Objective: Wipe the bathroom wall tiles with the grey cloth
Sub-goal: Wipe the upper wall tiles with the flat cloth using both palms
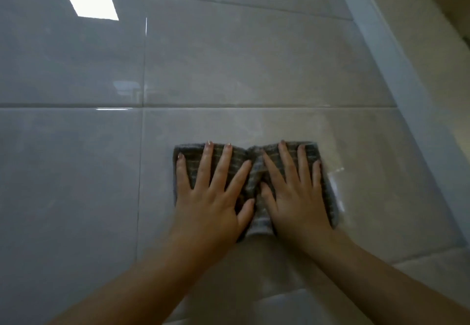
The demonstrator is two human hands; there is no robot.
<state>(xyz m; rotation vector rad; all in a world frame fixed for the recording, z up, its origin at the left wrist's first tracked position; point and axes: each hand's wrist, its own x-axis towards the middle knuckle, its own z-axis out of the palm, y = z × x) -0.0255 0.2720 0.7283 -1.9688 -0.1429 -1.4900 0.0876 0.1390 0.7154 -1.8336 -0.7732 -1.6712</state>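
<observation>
A grey checked cloth [255, 172] lies flat against the glossy pale grey wall tiles [229, 65], right of centre. My left hand [213, 192] presses on its left half with fingers spread. My right hand [295, 192] presses on its right half, fingers spread too. The two thumbs almost meet over a bunched fold in the cloth's middle. Much of the cloth is hidden under my palms.
Dark grout lines [76, 105] divide the large tiles. A pale corner strip [396, 65] runs diagonally at the right, with a beige wall [437, 52] beyond it. A bright window reflection [89, 2] shines at the top left. A lighter ledge or tile edge [419, 266] shows at the lower right.
</observation>
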